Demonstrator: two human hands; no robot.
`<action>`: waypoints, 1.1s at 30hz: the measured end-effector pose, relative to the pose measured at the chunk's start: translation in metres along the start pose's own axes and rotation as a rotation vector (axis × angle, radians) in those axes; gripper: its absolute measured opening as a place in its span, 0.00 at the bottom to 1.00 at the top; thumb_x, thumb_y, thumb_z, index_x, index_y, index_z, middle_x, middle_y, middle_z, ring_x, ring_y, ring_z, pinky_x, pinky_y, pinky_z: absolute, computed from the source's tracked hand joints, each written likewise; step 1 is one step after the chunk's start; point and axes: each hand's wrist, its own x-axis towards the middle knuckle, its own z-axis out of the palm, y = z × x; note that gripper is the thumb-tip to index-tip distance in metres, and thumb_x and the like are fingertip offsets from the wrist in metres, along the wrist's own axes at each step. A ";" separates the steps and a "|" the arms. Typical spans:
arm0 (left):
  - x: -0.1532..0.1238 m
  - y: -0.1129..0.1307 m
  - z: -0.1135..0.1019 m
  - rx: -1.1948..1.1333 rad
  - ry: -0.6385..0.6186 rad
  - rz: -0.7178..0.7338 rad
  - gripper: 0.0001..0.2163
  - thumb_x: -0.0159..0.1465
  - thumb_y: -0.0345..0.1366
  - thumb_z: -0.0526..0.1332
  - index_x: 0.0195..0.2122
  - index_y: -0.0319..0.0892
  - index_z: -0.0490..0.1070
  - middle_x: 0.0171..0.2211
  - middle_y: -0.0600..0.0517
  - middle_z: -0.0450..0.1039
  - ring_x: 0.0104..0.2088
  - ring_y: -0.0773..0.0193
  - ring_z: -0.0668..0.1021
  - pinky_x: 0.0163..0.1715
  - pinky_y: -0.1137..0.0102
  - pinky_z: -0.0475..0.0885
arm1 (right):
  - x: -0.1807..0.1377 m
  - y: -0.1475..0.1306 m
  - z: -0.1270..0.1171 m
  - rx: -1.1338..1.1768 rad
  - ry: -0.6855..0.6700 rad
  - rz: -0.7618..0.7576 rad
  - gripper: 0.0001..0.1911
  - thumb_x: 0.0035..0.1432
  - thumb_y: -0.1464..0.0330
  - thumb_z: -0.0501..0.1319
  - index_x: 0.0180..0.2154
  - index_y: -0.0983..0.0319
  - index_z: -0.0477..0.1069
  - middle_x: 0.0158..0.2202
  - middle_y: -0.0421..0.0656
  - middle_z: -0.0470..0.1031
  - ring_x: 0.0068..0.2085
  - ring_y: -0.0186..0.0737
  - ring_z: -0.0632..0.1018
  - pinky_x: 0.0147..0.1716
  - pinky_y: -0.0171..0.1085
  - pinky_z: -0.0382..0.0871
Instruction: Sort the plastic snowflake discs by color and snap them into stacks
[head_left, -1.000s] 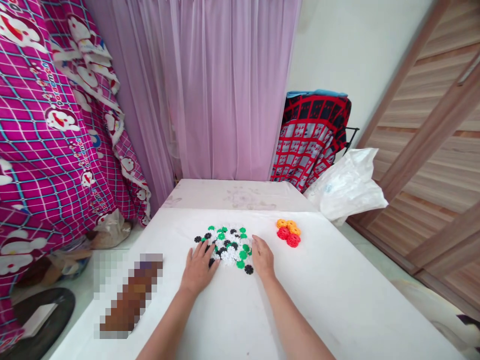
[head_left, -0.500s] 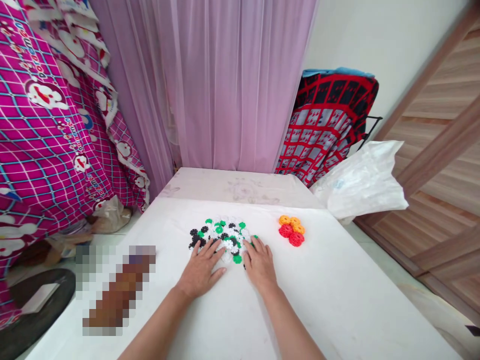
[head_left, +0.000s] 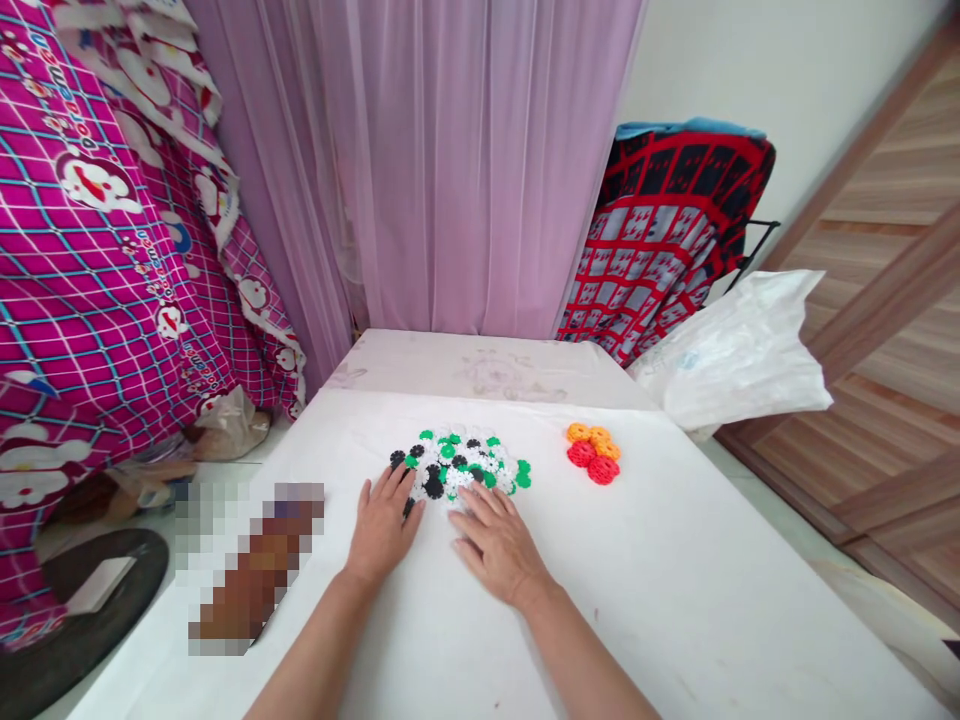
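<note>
On the white table lies a loose pile of small notched plastic discs [head_left: 459, 458] in white, green and black. My left hand [head_left: 382, 522] rests at the pile's left front edge, palm down, its fingers spread over a few black discs. At the front of the pile, my right hand [head_left: 498, 540] is also palm down, with fingers stretched out and fingertips touching white discs. Neither hand grips anything. To the right of the pile, apart from it, sit red discs [head_left: 592, 462] and orange discs [head_left: 589, 435] in a small group.
The white table [head_left: 675, 600] spreads all around the discs. A blurred-out brown object [head_left: 259, 565] lies on its left side. Beyond the right edge is a white plastic bag [head_left: 742, 350]. Purple curtains [head_left: 480, 170] hang behind, and a pink patterned cloth [head_left: 112, 270] hangs at left.
My left hand has shifted to the pile's left edge. My right hand has moved left to its front, uncovering green discs on the right. The view has shifted slightly.
</note>
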 end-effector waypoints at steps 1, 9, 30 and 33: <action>0.000 -0.001 0.000 -0.009 -0.002 0.016 0.22 0.67 0.42 0.51 0.61 0.47 0.64 0.64 0.45 0.61 0.65 0.47 0.63 0.61 0.42 0.56 | 0.002 -0.002 0.002 -0.004 -0.022 0.016 0.16 0.61 0.66 0.60 0.50 0.52 0.73 0.59 0.41 0.70 0.61 0.48 0.65 0.62 0.52 0.54; 0.002 -0.005 0.004 -0.097 -0.034 0.170 0.18 0.67 0.40 0.53 0.57 0.51 0.69 0.62 0.47 0.66 0.63 0.48 0.65 0.60 0.44 0.60 | 0.006 0.031 0.022 -0.134 0.290 0.411 0.11 0.60 0.71 0.56 0.37 0.58 0.78 0.48 0.46 0.77 0.50 0.47 0.73 0.51 0.47 0.65; 0.026 0.011 0.007 -0.025 0.030 -0.024 0.17 0.67 0.40 0.53 0.54 0.50 0.72 0.64 0.44 0.63 0.65 0.45 0.62 0.61 0.41 0.55 | 0.022 0.057 0.015 -0.121 0.280 0.395 0.10 0.59 0.72 0.58 0.36 0.57 0.78 0.46 0.43 0.77 0.49 0.44 0.72 0.49 0.43 0.62; 0.029 0.004 0.007 -0.125 0.049 -0.077 0.17 0.67 0.39 0.51 0.53 0.48 0.72 0.62 0.45 0.66 0.63 0.48 0.65 0.61 0.42 0.57 | 0.017 0.045 0.009 -0.057 0.287 0.314 0.10 0.59 0.73 0.57 0.35 0.58 0.76 0.38 0.42 0.78 0.41 0.41 0.74 0.44 0.39 0.63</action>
